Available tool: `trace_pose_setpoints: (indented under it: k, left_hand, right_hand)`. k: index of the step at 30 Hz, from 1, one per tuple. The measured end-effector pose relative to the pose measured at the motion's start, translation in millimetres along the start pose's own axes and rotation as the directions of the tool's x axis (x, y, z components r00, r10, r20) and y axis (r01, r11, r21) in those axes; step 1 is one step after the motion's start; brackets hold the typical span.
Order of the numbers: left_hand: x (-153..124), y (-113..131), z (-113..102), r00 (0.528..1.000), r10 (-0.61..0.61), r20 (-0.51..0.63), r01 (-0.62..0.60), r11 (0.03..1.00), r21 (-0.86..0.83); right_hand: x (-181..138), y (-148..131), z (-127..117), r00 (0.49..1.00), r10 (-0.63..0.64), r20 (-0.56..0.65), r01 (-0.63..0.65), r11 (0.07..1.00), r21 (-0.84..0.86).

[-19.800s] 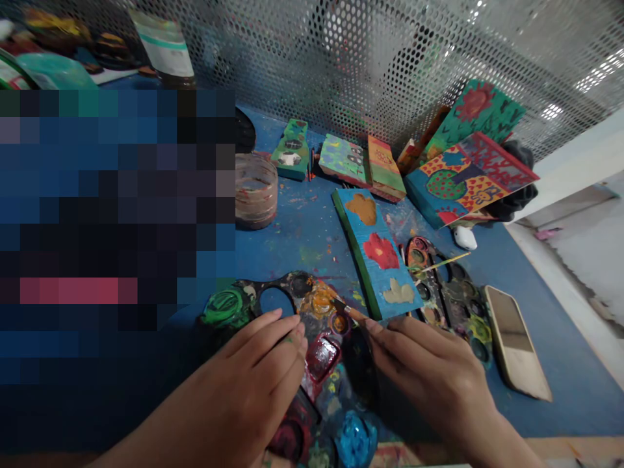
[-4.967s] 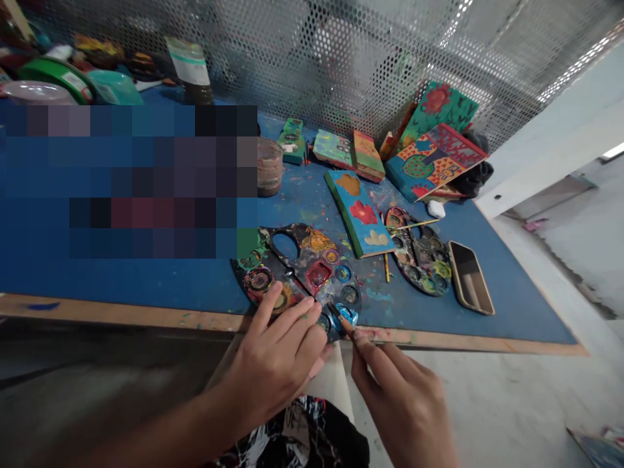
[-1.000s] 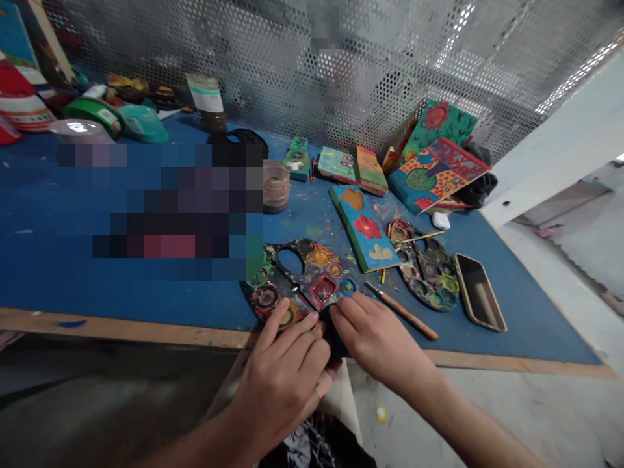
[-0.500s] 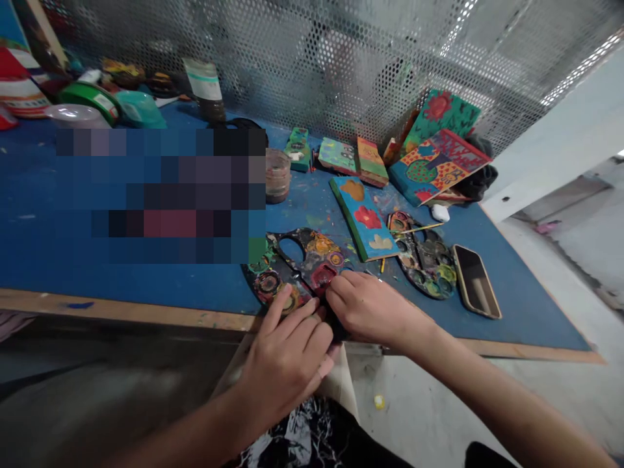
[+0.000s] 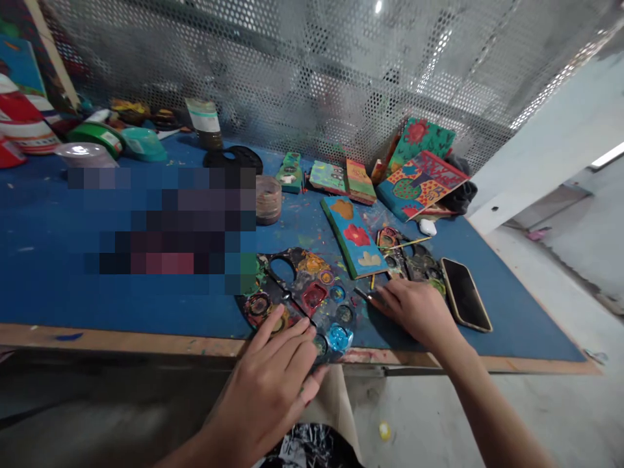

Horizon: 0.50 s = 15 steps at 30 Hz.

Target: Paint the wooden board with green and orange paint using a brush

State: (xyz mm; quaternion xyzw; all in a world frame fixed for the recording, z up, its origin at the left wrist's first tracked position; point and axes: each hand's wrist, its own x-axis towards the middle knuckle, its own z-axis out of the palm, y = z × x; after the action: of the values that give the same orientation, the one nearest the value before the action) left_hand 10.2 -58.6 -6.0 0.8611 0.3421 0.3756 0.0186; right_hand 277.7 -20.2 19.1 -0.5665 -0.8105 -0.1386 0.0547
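Observation:
A dark paint palette (image 5: 305, 292) with coloured wells lies at the near edge of the blue table (image 5: 43, 286). My left hand (image 5: 275, 377) holds its near rim, fingers laid on top. My right hand (image 5: 414, 309) rests on the table just right of the palette, fingers curled over a wooden paintbrush (image 5: 363, 294); only the brush's tip shows past my fingertips. A blue painted block (image 5: 353, 235) with three flower shapes lies just beyond both hands.
A second palette (image 5: 414, 263) with a thin brush and a dark phone (image 5: 465, 302) lie right of my right hand. A paint-stained cup (image 5: 268, 199) and several painted blocks (image 5: 422, 179) stand before the perforated metal screen (image 5: 312, 71). Jars crowd the far left.
My right hand left the palette's near rim and moved right onto the paintbrush lying on the table. My left hand kept its hold on the palette.

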Motion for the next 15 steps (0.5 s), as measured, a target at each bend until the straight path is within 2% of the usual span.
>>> trace_pose_setpoints:
  k: [5, 10, 15]
  left_hand:
    - [-5, -13, -11, 0.999, 0.011, 0.049, -0.007, 0.997, -0.081]
    - [-16, -18, -23, 0.999, 0.010, 0.046, -0.009, 1.000, -0.015]
    - [-10, -3, -10, 0.999, 0.009, -0.033, -0.012, 0.996, -0.085]
  right_hand:
    - [0, 1, 14, 1.000, 0.008, -0.018, -0.008, 1.000, 0.000]
    - [1, 3, 14, 1.000, -0.002, -0.025, 0.004, 0.995, 0.099]
    - [-8, -5, 9, 0.998, 0.056, 0.001, -0.054, 0.965, 0.257]
